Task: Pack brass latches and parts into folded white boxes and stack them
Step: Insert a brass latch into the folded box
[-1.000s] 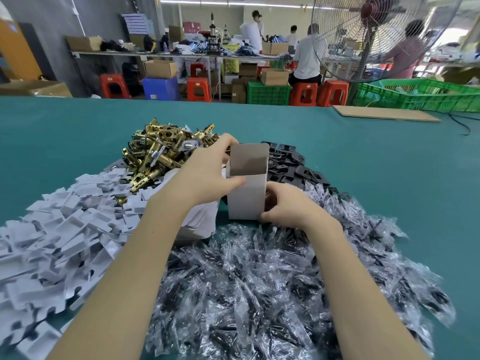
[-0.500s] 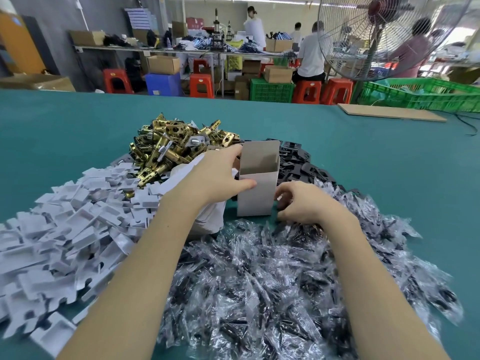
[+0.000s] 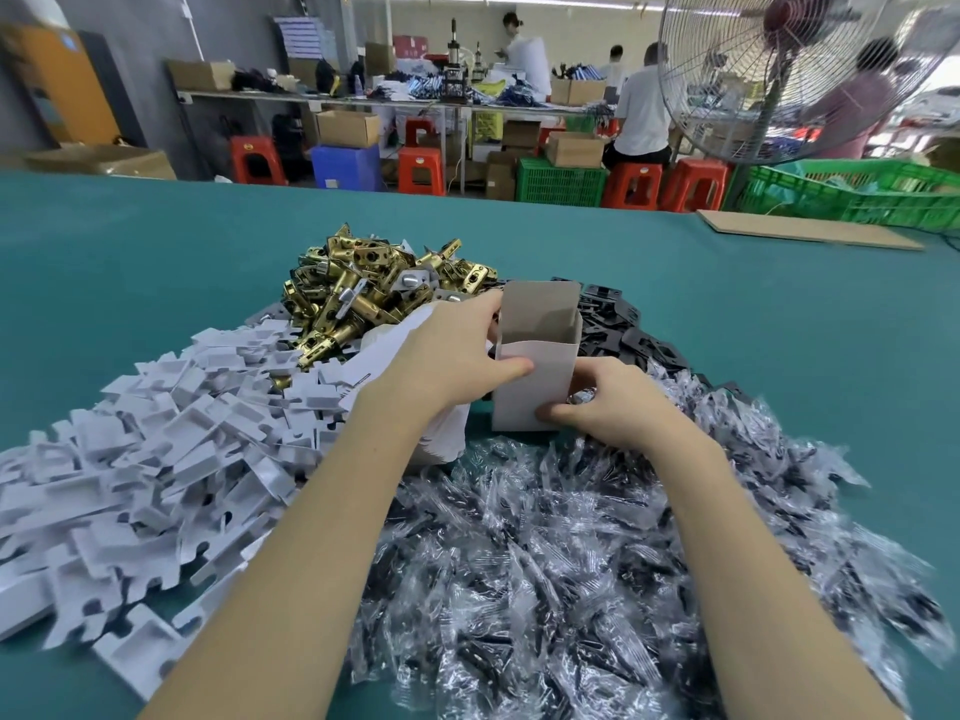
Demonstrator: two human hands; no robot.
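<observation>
Head view, left hand [image 3: 447, 366] gripping upright white box [image 3: 535, 387], right hand [image 3: 613, 402] pinching its base

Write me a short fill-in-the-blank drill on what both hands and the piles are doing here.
1. Both hands hold an upright white box whose top is ____.
2. The left hand has its grip on the box's ____ side.
3. The brass latches lie ____ the box, at its left.
4. The right hand rests over a pile of clear ____ packets.

Missing words: open; left; beyond; plastic
</observation>
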